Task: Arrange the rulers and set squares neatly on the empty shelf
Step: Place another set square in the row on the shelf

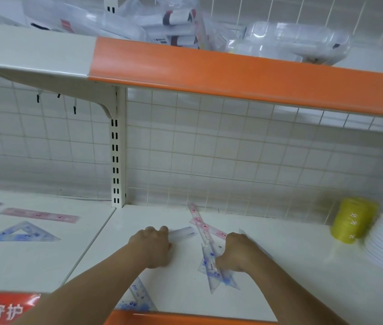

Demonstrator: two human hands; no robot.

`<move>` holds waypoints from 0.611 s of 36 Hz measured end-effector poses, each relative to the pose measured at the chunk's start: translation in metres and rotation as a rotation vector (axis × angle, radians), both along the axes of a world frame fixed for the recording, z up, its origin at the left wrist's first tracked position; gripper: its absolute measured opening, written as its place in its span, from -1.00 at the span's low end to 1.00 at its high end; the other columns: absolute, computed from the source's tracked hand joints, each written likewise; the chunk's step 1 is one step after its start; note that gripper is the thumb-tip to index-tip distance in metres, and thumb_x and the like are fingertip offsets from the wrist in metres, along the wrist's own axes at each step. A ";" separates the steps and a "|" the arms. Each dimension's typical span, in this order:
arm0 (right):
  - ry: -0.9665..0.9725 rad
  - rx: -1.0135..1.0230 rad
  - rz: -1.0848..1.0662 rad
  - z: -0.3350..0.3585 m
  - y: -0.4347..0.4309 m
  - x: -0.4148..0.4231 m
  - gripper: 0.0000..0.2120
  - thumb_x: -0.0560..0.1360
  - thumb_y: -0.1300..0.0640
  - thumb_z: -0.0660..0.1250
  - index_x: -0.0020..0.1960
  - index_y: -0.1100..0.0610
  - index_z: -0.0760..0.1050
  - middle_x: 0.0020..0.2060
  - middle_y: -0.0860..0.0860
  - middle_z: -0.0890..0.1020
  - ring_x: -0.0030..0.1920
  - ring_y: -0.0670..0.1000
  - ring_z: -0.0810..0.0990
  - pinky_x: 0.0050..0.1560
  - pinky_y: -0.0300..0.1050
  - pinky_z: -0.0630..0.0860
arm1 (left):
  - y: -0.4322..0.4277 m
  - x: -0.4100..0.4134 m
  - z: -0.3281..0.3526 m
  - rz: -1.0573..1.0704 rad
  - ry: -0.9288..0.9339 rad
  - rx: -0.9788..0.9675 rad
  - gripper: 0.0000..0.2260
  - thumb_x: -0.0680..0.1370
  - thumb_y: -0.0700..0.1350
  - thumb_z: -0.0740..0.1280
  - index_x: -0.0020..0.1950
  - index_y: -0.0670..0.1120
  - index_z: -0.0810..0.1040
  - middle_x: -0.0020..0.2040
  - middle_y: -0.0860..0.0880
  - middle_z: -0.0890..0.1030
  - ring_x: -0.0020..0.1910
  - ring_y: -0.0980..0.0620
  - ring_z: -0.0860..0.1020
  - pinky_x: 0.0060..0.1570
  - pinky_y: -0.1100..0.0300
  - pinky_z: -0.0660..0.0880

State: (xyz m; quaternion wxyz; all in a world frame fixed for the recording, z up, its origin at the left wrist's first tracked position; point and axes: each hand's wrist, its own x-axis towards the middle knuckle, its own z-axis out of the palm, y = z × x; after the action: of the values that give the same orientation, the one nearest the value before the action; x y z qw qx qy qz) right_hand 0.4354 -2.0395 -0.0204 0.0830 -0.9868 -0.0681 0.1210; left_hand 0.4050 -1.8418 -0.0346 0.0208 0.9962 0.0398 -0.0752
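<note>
The left hand's [153, 247] fingers [162, 229] are curled round the end of a clear plastic ruler [183, 231]. The right hand's [235, 252] are curled onto a transparent blue-printed set square [216, 275], amid crossed pink rulers [205, 227] on the white shelf [291, 266]. Gathering is judged under way, and alignment is needed next. The right fingertips are hidden.

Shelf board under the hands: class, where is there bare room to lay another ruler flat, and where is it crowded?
Bare: the strip between the right hand and the yellow stack, and the back corner between the upright and the pink rulers. Crowded: between the left hand, gripping a clear ruler, and right hand, where pink rulers and a blue set square overlap.
</note>
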 end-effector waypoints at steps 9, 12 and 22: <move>-0.102 -0.041 0.110 0.003 0.001 -0.001 -0.80 0.42 0.11 0.35 -0.16 0.11 0.31 -0.32 -0.06 0.35 -0.30 -0.08 0.37 -0.44 -0.27 0.21 | -0.001 -0.001 0.005 -0.018 -0.079 0.030 -0.68 0.66 0.05 0.05 0.28 -0.14 0.28 0.17 -0.13 0.48 0.14 -0.11 0.50 0.03 0.09 0.40; -0.135 -0.016 0.127 0.006 0.000 0.001 -0.70 0.43 0.11 0.35 -0.28 0.08 0.21 -0.33 -0.05 0.33 -0.37 -0.11 0.30 -0.43 -0.27 0.19 | 0.000 -0.002 0.006 -0.021 -0.094 0.077 -0.71 0.67 0.04 0.05 0.26 -0.13 0.26 0.15 -0.10 0.50 0.09 -0.08 0.49 -0.04 0.11 0.34; -0.242 -0.024 0.254 0.008 -0.012 -0.002 -0.64 0.43 0.04 0.32 0.19 0.12 0.42 -0.01 0.01 0.48 -0.03 0.05 0.49 -0.10 -0.13 0.40 | 0.000 -0.016 0.011 0.037 -0.136 0.026 -0.71 0.66 0.00 0.09 0.27 -0.18 0.30 0.06 -0.09 0.30 -0.03 -0.06 0.42 0.03 0.12 0.39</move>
State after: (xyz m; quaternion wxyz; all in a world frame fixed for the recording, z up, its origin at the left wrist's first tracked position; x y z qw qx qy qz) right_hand 0.4335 -2.0518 -0.0122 0.0464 -0.9786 -0.2000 0.0118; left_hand 0.3891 -1.8415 -0.0238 0.0118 0.9982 0.0577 -0.0066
